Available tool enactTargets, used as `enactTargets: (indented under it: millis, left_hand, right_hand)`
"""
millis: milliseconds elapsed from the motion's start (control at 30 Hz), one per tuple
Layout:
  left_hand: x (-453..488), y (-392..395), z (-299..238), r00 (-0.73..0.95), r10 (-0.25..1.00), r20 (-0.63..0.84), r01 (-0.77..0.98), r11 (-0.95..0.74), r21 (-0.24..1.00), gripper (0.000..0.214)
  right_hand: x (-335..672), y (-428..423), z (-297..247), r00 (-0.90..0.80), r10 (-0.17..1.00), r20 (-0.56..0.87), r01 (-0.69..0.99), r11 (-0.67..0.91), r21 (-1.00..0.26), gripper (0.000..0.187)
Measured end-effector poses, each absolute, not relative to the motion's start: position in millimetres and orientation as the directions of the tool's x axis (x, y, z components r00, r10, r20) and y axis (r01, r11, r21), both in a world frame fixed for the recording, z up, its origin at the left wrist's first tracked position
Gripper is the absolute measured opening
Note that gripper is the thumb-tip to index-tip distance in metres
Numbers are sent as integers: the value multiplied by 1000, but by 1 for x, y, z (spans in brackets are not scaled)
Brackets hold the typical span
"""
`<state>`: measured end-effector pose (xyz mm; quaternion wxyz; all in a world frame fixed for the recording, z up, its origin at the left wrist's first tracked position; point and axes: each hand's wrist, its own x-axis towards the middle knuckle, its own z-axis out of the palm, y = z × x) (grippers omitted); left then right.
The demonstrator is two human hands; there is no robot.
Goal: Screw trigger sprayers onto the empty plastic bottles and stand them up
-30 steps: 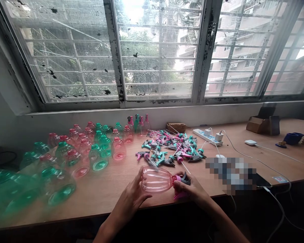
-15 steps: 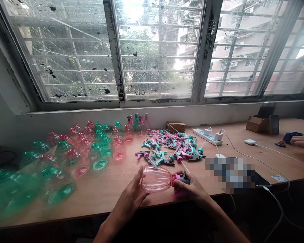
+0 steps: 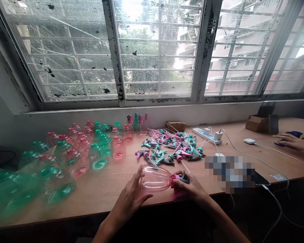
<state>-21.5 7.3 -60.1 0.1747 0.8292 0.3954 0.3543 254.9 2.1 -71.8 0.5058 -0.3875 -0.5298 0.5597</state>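
Here's the pink bottle (image 3: 155, 178), lying sideways between two hands on the near side of the pile of spray heads (image 3: 172, 146), over the table (image 3: 98, 192). The left hand (image 3: 133, 190) cups the base in a wide hold, thumb spread low; how hard it presses, I can't tell. And the right hand (image 3: 192, 187) has a narrow grip on the spray head (image 3: 184, 178) at the bottle's neck, dark trigger pointing up, pink body beneath! Left of the pile, a crowd of open pink and green bottles (image 3: 98, 162) stands upright. Behind it, on the left, bottles with heads fitted (image 3: 136, 124); straight behind, a brown basket (image 3: 176, 127). Right of the pile, a power strip (image 3: 207, 136), and far beyond that, a co-worker's hand (image 3: 292, 141) over something blue.
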Motion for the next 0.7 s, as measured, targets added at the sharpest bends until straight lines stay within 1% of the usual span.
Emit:
enactTargets:
  millis: [33,167,200,400,533,600,700]
  left_hand:
    - [-22,8,-60,445,775,449,538,-632,558,89]
    - [-25,10,-60,454,773,443,568,-634,524,69]
    - [-25,10,-59,452,776,440,570,-631,526,68]
    - [-21,5,-51,489,748,449,539,-664,518,73]
    - [-21,4,-54,457,740,494,545,-671,502,71]
    - [-23,5,-56,440,756,485,548,-654,521,68]
    - [-25,6,-57,403,780,479,544,-624,561,56]
  right_hand:
    - [255,2,-72,-187,976,107,-155,78,-985,43]
    - [255,1,-69,-200,971,133,-143,105,-984,42]
    - [254,0,-68,-201,971,133,-145,105,-984,42]
    - [253,1,-68,-158,980,122,-196,90,-977,45]
    - [253,2,-71,-181,974,140,-196,103,-975,42]
    - [254,2,-72,-185,973,142,-188,106,-976,41]
    - [254,2,-72,-191,971,142,-168,110,-980,41]
